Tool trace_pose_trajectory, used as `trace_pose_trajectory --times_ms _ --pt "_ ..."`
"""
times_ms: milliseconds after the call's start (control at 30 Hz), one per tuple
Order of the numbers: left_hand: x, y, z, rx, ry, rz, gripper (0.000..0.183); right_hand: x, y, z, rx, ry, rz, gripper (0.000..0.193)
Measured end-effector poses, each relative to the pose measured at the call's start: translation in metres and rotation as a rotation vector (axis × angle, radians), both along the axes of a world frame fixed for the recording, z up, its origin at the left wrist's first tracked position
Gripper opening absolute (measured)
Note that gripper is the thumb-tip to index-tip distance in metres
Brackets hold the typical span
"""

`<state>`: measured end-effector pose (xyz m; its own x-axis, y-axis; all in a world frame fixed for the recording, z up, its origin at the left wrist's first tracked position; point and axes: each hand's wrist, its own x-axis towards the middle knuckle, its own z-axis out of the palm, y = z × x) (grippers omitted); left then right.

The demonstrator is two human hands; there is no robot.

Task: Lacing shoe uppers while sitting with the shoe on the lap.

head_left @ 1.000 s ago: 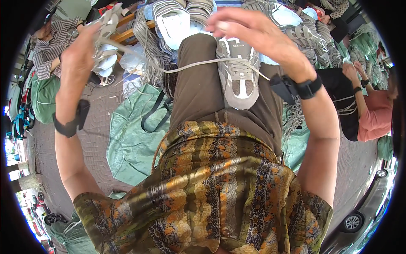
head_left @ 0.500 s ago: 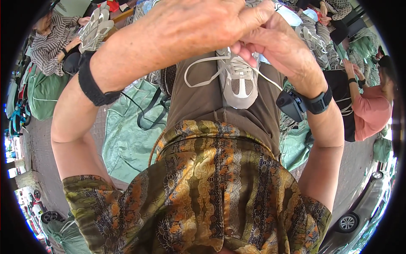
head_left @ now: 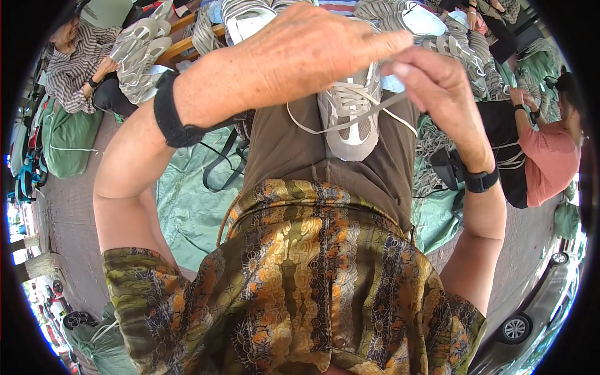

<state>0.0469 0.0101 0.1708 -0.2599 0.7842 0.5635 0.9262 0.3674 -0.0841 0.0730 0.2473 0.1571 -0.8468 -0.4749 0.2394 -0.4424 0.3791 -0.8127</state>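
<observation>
A grey-beige sneaker (head_left: 352, 140) rests on my lap, its toe toward me. Pale laces criss-cross its tongue, and loose lengths loop out to both sides. One flat shoelace (head_left: 365, 115) crosses the toe area and rises to the fingers of my right hand (head_left: 437, 78), which are closed in a pinch on it. Above the shoe's upper end, my left hand (head_left: 312, 47) reaches across from the left with its back showing. Its index finger points at the right fingertips; the other fingers are curled underneath, and whatever they hold is hidden.
Several more sneakers (head_left: 247, 19) are piled beyond my knees, beside a wooden bar (head_left: 178, 47). Green sheeting (head_left: 194, 194) covers the ground on both sides. People sit left and right, one in a striped top (head_left: 75, 69), another in a pink top (head_left: 550, 159). A car (head_left: 531, 312) stands at the lower right.
My hands have drawn slightly apart, the right hand moving down. The lace now stretches from the left across the toe to my right fingers, and the left-hand loop has shrunk.
</observation>
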Motion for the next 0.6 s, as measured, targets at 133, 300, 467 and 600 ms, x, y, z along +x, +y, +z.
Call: trace_pose_trajectory --times_ms 133,300,467,600 --pt "-0.039 -0.024 -0.037 0.014 -0.092 0.175 0.040 -0.022 0.058 -0.002 -0.089 0.102 -0.249 0.022" --pt "-0.107 -0.012 -0.110 0.071 -0.593 0.243 0.030 -0.045 0.199 -0.002 -0.689 -0.149 -0.505 0.034" --pt "-0.141 0.001 -0.161 0.151 -0.829 0.334 0.044 -0.044 0.177 -0.045 -0.076 0.016 -0.553 0.022" --pt "-0.148 0.018 -0.152 0.040 -0.881 0.355 0.044 -0.041 0.109 -0.093 0.363 0.313 -0.439 0.017"
